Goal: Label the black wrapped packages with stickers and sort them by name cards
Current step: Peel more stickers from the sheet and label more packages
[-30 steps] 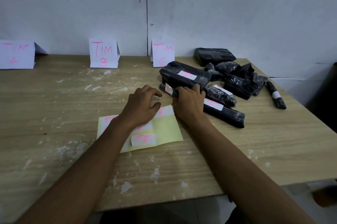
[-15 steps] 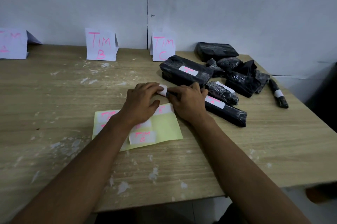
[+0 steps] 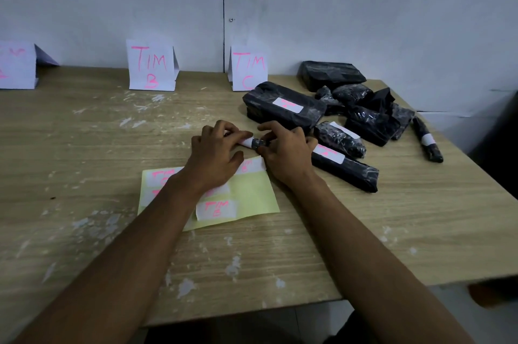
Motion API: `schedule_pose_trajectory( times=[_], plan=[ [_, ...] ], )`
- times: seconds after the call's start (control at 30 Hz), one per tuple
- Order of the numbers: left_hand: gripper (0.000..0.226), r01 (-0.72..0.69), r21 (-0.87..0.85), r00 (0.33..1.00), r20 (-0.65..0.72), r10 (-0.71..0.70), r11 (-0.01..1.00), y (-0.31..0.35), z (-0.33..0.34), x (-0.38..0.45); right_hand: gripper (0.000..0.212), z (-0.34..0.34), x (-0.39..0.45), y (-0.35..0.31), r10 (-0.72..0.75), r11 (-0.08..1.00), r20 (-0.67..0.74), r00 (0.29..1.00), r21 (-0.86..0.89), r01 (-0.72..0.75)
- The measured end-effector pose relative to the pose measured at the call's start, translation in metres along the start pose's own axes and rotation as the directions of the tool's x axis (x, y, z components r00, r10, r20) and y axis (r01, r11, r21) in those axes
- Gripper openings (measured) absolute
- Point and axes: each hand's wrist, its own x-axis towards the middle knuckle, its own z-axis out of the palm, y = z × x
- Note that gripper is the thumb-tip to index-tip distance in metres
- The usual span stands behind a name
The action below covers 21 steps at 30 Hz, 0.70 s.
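Observation:
My right hand [image 3: 286,151] grips the near end of a long thin black package [image 3: 347,168] lying on the table. My left hand [image 3: 214,153] pinches a white sticker [image 3: 248,142] wrapped on that end. A yellow sticker sheet [image 3: 252,195] with several pink-lettered labels lies under my wrists. Three folded name cards stand by the wall: one at far left [image 3: 16,65], TIM B [image 3: 151,67] and TIM C [image 3: 248,69]. A large labelled black package [image 3: 283,105] lies in front of TIM C.
A heap of black wrapped packages [image 3: 370,116] fills the table's right back corner, some with white labels. A slim labelled package [image 3: 427,140] lies near the right edge. The wooden table [image 3: 84,161] is flecked with white paint.
My left hand moved from the sticker sheet up to the package end and pressed a white sticker onto it. My right hand stayed on the package, and the view shifted slightly.

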Motion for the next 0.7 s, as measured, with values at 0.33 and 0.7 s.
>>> schedule_pose_trajectory(
  times=[0.33,0.7],
  plan=[
    [0.043,0.02,-0.01,1.0,-0.018,-0.021,1.0,0.0016,-0.0002,0.0036,0.033,0.0014,0.0025,0.0014,-0.069,0.993,0.043,0.997,-0.097,0.073],
    [0.042,0.04,-0.127,0.999,-0.029,-0.044,0.991,-0.0019,-0.0035,0.0048,0.026,0.0029,0.0045,-0.0002,-0.11,0.978,0.017,0.994,-0.178,0.111]
  ],
)
